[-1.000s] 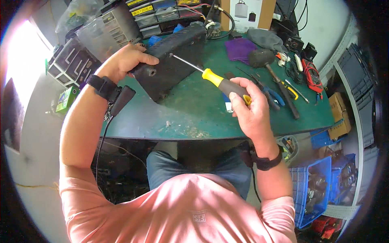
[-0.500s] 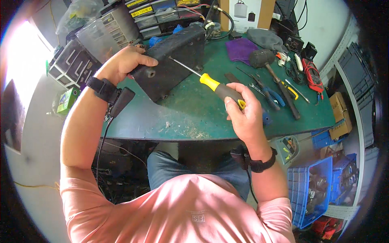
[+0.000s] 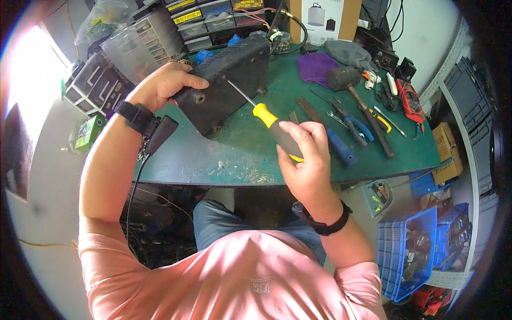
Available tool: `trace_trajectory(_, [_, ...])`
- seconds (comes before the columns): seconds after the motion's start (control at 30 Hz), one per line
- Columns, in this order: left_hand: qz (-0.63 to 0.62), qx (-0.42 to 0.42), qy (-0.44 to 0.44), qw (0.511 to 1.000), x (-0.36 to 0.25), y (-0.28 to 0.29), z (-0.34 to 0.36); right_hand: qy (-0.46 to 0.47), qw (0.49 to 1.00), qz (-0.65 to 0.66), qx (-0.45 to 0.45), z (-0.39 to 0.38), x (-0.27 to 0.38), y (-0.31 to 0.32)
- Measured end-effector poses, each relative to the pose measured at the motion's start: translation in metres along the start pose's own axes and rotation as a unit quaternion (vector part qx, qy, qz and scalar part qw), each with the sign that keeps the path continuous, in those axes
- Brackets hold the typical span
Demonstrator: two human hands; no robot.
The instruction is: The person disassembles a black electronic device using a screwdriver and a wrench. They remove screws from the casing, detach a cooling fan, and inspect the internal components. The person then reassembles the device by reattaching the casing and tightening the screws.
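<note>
A black metal box (image 3: 213, 104) stands tilted on its edge on the green workbench (image 3: 250, 154), its side with round feet turned toward me. My left hand (image 3: 168, 85) grips its upper left edge, thumb on the near face and fingers hidden behind. In my right hand (image 3: 308, 160) is a screwdriver (image 3: 266, 116) with a yellow and dark handle, the fingers wrapped round it. Its shaft slants up and left to a small hole in the box's face. The tip is just beside that hole; whether it touches the box I cannot tell.
Right of the box lie a rubber mallet (image 3: 344, 79), pliers (image 3: 360, 128), a blue-handled tool (image 3: 341, 146), a purple cloth (image 3: 314, 68) and a red multimeter (image 3: 410, 101). Drawer organisers (image 3: 208, 24) line the back. Blue crates (image 3: 405, 250) stand low at the right.
My right hand has moved left and slightly down, turning the screwdriver steeper. Its tip has shifted slightly right and down from the hole. The left hand and box have stayed put.
</note>
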State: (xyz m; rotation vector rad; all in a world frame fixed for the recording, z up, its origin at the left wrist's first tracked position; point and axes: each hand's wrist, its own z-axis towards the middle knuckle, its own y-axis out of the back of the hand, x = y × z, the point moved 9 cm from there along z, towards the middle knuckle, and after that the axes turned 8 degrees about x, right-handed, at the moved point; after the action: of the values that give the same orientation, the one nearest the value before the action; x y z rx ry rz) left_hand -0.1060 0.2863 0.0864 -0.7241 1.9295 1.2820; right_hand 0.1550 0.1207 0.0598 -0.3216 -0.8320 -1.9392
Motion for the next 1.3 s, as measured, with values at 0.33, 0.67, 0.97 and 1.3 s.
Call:
trace_trajectory(0.33, [0.064, -0.005, 0.013, 0.998, 0.004, 0.005, 0.002, -0.333, 0.860, 0.386, 0.033, -0.011, -0.042, -0.029])
trace_trajectory(0.67, [0.048, 0.007, 0.032, 0.998, -0.001, 0.007, 0.000, -0.212, 0.954, 0.210, 0.005, 0.007, -0.032, -0.020])
trace_trajectory(0.97, [0.070, 0.034, 0.025, 0.997, -0.001, 0.007, 0.000, -0.127, 0.985, 0.119, -0.020, 0.014, -0.022, -0.012])
trace_trajectory(1.3, [0.081, 0.018, 0.027, 0.996, -0.007, 0.003, -0.006, -0.010, 1.000, 0.021, -0.011, 0.013, -0.009, -0.009])
